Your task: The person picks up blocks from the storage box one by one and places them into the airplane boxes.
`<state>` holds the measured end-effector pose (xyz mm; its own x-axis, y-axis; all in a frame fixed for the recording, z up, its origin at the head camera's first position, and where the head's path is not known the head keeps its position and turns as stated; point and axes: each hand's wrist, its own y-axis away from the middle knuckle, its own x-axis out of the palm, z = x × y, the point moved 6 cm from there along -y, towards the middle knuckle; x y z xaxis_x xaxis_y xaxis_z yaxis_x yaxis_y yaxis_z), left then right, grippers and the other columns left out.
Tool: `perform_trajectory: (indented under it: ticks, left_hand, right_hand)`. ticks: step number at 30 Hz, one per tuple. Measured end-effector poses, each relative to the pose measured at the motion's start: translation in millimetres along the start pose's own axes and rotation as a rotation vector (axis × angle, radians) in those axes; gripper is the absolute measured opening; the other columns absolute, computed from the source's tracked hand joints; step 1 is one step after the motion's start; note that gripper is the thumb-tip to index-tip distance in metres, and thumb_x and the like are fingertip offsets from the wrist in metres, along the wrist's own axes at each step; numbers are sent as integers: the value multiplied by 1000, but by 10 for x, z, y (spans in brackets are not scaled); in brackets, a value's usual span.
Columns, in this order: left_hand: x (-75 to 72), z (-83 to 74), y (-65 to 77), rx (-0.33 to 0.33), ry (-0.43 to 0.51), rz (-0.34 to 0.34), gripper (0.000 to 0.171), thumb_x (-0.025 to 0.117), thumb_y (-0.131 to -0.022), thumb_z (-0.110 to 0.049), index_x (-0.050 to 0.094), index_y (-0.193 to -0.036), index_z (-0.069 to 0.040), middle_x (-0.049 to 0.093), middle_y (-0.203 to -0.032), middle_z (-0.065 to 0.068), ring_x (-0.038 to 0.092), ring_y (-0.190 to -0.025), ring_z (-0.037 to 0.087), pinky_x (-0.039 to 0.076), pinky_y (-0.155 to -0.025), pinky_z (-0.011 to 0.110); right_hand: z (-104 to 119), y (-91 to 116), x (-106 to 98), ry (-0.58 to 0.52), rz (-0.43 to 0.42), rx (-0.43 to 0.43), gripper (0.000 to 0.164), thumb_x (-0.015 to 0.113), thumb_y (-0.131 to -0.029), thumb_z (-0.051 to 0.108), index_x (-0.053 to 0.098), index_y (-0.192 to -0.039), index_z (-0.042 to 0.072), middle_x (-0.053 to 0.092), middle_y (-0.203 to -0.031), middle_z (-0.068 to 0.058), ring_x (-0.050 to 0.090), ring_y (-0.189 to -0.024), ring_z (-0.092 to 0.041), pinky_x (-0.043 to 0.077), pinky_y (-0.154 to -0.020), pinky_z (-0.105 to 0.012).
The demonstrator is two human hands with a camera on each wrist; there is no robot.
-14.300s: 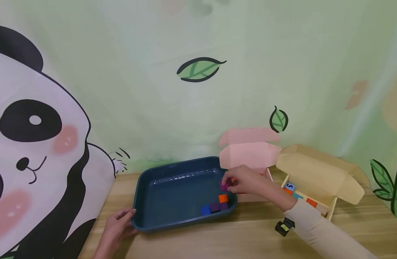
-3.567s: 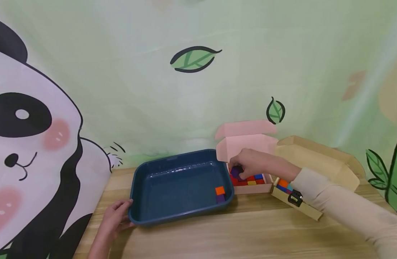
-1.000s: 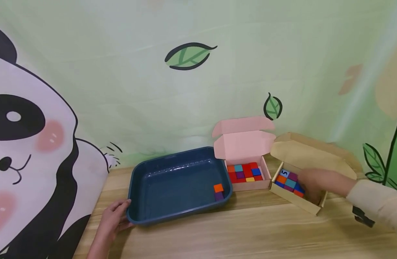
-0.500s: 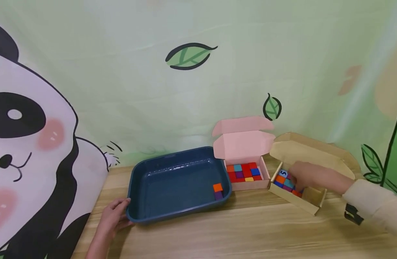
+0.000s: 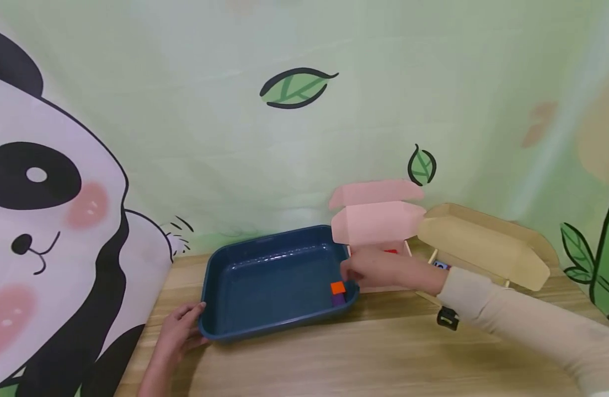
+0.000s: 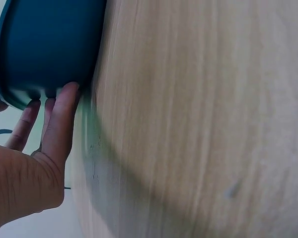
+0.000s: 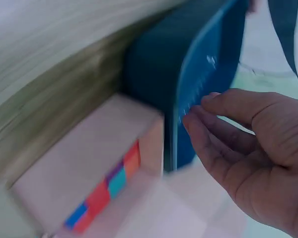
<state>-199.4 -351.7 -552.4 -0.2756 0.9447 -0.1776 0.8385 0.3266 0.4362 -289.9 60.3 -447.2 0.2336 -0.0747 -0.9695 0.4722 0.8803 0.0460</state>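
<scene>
My left hand (image 5: 177, 331) is at the left end of a dark blue tray (image 5: 270, 329); in the left wrist view its fairly straight fingers (image 6: 59, 124) touch the tray's outer wall. My right hand (image 5: 371, 267) hovers over the tray's right rim, in front of the open pink box (image 5: 381, 220). In the right wrist view, its thumb and bent fingers (image 7: 203, 144) come close together with no thing visible between them. Just below that hand, in the tray's right corner, are an orange block (image 5: 337, 288) and a purple block (image 5: 338, 300); whether one is stacked on the other, I cannot tell.
Red, teal, purple and blue blocks (image 7: 116, 182) lie in the pink box, mostly behind my right hand. An open tan box (image 5: 483, 242) stands to its right, its number block (image 5: 441, 265) partly showing. A panda-print backdrop (image 5: 294, 165) rises behind the wooden table (image 5: 304, 369).
My right hand has left the tan box and moved left to the tray's right rim. Several blocks seen in the tray's corner earlier are gone, leaving orange and purple. My left hand stays put.
</scene>
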Motion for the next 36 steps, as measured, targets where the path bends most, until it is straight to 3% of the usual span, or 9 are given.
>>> perform_trajectory:
  ticks: [3,6,8,11,16,29,33,36]
  left_hand:
    - [30,14,-10,-1,2,-2,52,66,-86,-42,54,-121,-4,55,-114,14,68,-78,22,57,-67,40]
    - [62,22,-12,-1,-2,2,54,66,-86,-41,53,-122,-3,55,-114,15,68,-79,23,57,-67,41]
    - [81,25,-21,0,-3,2,54,67,-86,-42,53,-122,-3,55,-114,16,68,-79,24,57,-67,41]
    - [102,23,-33,1,1,1,51,67,-85,-42,56,-118,-5,57,-110,13,68,-79,24,57,-66,41]
    - [105,9,-38,5,18,8,46,68,-85,-42,58,-113,-7,59,-104,10,68,-78,24,57,-65,41]
    - [19,-29,16,-5,20,8,49,68,-86,-42,57,-116,-5,56,-110,13,68,-78,24,57,-67,41]
    - [19,-13,9,-17,30,12,44,68,-86,-41,58,-113,-7,56,-109,12,68,-79,24,57,-67,41]
    - [15,-7,-5,-24,48,9,39,69,-85,-40,61,-109,-10,57,-106,9,68,-78,24,57,-67,42]
  right_hand:
    - [90,-222,255,56,134,10,29,70,-83,5,67,-108,19,68,-102,3,59,-86,-11,51,-79,-22]
    - [117,-387,492,169,234,35,33,73,-82,9,66,-112,21,65,-104,3,57,-89,-12,51,-80,-22]
    - [99,-449,586,215,250,55,30,75,-81,13,66,-109,21,64,-98,3,55,-85,-11,50,-77,-20]
    - [56,-496,611,198,228,87,21,76,-80,17,66,-99,19,62,-85,4,52,-75,-10,47,-69,-18]
    - [-12,-485,449,119,154,90,16,77,-79,16,69,-93,16,63,-83,4,55,-73,-11,49,-67,-19]
    - [-109,-175,-148,115,-55,59,16,80,-76,13,70,-88,17,65,-83,3,57,-79,-12,50,-71,-20]
    - [-204,-10,-257,112,-63,104,19,82,-73,11,70,-87,15,63,-80,1,57,-75,-13,51,-70,-22]
    - [-307,160,-291,107,-23,156,20,82,-73,10,69,-88,15,60,-78,2,55,-73,-12,50,-67,-21]
